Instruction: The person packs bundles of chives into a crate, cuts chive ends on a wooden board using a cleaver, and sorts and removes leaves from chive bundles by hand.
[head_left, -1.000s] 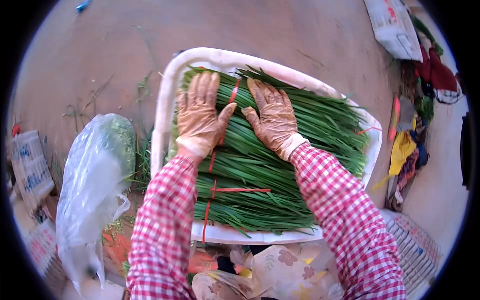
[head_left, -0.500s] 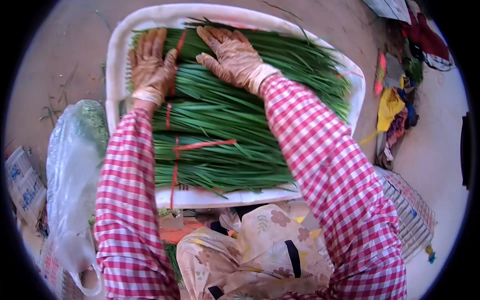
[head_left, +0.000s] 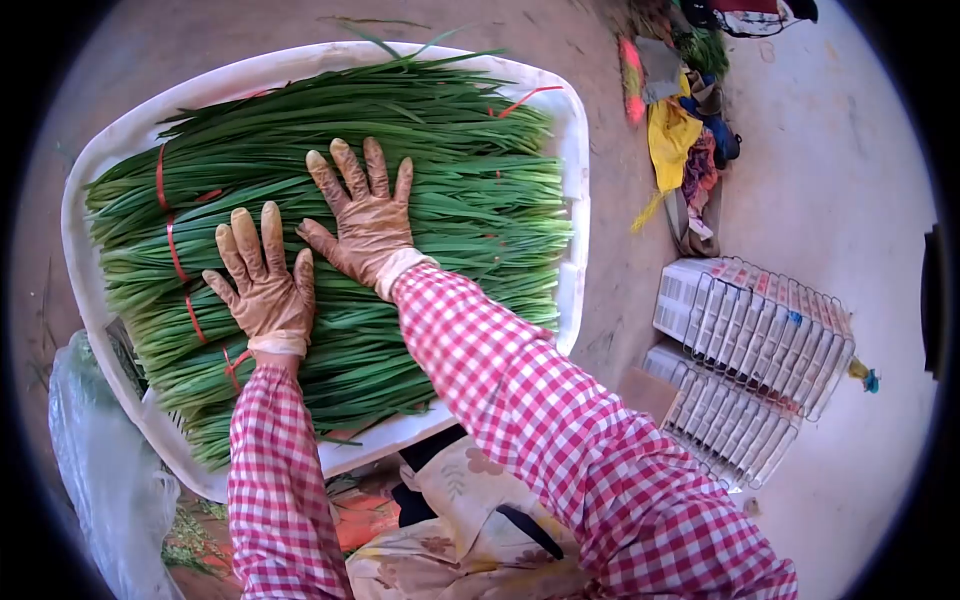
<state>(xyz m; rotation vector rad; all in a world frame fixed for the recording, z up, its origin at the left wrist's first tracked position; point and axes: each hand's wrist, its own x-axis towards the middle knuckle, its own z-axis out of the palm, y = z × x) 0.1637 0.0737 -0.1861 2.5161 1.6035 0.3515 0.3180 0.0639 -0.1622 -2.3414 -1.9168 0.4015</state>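
Note:
Several bundles of long green garlic chives (head_left: 480, 205) lie side by side in a white plastic basket (head_left: 577, 130). Thin red ties (head_left: 176, 250) bind them near their left ends, and another red tie (head_left: 528, 98) sticks up at the far right. My left hand (head_left: 262, 290), in a stained brownish glove, lies flat on the leaves left of the middle, fingers spread. Farther back and to its right, my right hand (head_left: 362, 220), gloved alike, rests palm down on the chives with its fingers apart. Neither hand grips anything.
Wire racks (head_left: 760, 330) stand on the floor at the right. Beyond them lie a yellow cloth (head_left: 672, 140) and other bundled fabrics. A clear plastic bag (head_left: 105, 460) sits against the basket's left side. My patterned apron (head_left: 470, 500) is below the basket.
Both hands have moved from the far bundles back towards the middle of the chives, and their fingers are spread wider. The view has shifted, so the basket appears farther left and tilted.

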